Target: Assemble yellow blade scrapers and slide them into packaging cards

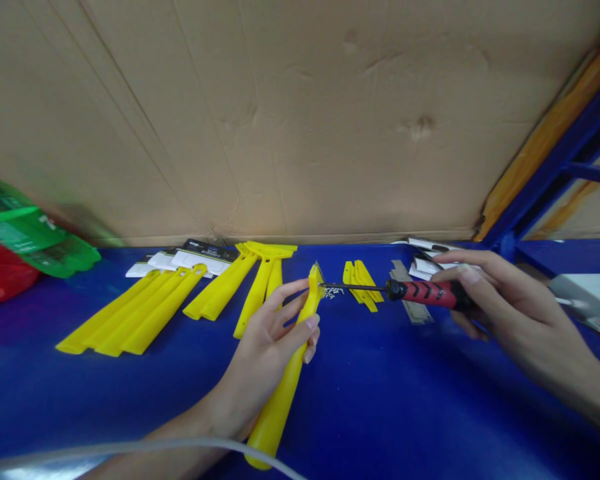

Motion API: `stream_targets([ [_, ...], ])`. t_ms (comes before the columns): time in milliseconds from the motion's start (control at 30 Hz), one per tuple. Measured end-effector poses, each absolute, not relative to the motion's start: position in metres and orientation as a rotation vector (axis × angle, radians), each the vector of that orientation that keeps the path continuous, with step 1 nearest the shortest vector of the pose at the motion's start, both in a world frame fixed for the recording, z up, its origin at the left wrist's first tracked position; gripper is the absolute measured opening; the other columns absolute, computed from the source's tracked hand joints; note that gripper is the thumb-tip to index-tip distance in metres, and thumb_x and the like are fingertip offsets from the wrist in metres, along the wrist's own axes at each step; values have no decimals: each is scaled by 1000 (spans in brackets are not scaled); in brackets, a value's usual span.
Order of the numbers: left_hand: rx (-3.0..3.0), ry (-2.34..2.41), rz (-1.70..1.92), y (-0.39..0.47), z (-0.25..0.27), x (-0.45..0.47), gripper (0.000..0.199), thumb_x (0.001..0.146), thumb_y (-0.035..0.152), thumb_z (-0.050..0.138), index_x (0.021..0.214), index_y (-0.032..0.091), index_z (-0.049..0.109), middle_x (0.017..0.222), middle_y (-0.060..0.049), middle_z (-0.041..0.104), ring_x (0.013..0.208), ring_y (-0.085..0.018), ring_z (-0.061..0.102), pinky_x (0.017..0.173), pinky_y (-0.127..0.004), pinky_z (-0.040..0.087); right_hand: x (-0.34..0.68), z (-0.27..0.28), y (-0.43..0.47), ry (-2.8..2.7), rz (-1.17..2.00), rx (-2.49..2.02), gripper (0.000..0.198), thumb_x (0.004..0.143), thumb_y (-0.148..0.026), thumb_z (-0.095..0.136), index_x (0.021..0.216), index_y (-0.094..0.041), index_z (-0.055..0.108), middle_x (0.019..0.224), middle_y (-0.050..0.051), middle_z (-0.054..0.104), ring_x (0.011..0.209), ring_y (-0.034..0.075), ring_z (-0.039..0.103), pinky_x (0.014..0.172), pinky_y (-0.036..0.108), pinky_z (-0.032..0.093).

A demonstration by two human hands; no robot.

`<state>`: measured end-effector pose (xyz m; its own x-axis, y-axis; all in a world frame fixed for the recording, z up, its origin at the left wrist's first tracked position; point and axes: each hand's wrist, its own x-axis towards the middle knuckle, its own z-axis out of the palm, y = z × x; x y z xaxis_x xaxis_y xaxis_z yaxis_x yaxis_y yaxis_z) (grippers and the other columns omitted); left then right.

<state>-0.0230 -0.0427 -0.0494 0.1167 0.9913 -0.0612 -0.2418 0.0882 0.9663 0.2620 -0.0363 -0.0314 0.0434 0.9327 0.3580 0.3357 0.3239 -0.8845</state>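
My left hand is closed round a yellow plastic scraper, holding it tilted with its head up and its handle toward me. A thin metal blade edge shows at the scraper's head. In my right hand is a screwdriver with a red and black handle, held level. Its shaft points left and the tip meets the scraper's head; a screw there is too small to make out. Behind the head lies a small pile of screws. Yellow strips and flat grey metal blades lie to the right of it.
Several yellow handles and scrapers with heads lie on the blue table. Behind them are printed cards. A green bottle stands far left, a white power strip right. A pale cable crosses the foreground.
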Motion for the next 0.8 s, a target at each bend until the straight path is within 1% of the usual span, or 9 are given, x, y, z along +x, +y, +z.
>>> stream_targets([
  [100,1014,1003,1165,-43,-50,-22,53,83,27,87,129,22,61,88,-1,70,56,-8,57,54,-24,46,265,-32,-36,-1467,617,-1152,41,85,-47,81,121,-35,67,106,0,75,82,15,71,62,21,59],
  [167,1017,989,1164,-43,-51,-21,53,84,27,86,130,22,61,84,0,68,56,-9,57,53,-24,45,265,-32,-36,-1428,698,-1150,44,86,-49,79,125,-36,65,121,1,72,88,17,72,63,23,60],
  [300,1016,955,1167,-42,-53,-20,52,83,27,87,129,22,62,85,0,67,57,-10,57,50,-23,43,264,-30,-36,-1412,818,-1235,37,99,-57,59,125,-31,61,94,0,73,40,10,52,33,24,41],
  [367,1012,971,1169,-42,-52,-21,51,84,26,86,129,22,62,83,1,66,57,-9,57,51,-23,44,264,-30,-35,-1451,731,-1217,38,94,-54,69,125,-32,61,96,0,74,50,11,60,42,24,49],
  [467,1011,986,1191,-42,-50,-22,51,83,25,86,128,22,62,80,2,64,58,-9,58,53,-22,45,265,-33,-34,-1521,608,-1172,45,85,-46,82,124,-34,63,120,2,72,97,19,73,75,25,61],
  [500,1014,983,1198,-42,-49,-22,51,83,26,87,127,22,63,79,2,64,58,-10,58,53,-22,44,265,-33,-34,-1533,618,-1178,43,86,-47,80,124,-33,63,122,3,72,100,19,73,77,26,61],
  [567,1021,975,1204,-43,-48,-23,52,82,27,87,127,22,63,78,3,63,57,-10,57,51,-22,43,263,-33,-36,-1527,738,-1214,40,94,-53,70,126,-32,60,107,3,74,74,17,73,59,26,60],
  [667,1016,983,1205,-43,-48,-23,53,82,26,87,129,22,62,78,3,63,56,-9,57,52,-22,43,261,-30,-38,-1508,857,-1241,39,101,-56,58,130,-30,55,73,-4,67,40,13,53,34,24,43],
  [800,998,998,1214,-43,-49,-24,54,80,27,88,127,22,63,80,2,63,57,-10,57,52,-23,44,261,-29,-38,-1554,530,-1193,38,86,-43,79,119,-32,64,103,2,74,74,17,70,58,26,58],
])
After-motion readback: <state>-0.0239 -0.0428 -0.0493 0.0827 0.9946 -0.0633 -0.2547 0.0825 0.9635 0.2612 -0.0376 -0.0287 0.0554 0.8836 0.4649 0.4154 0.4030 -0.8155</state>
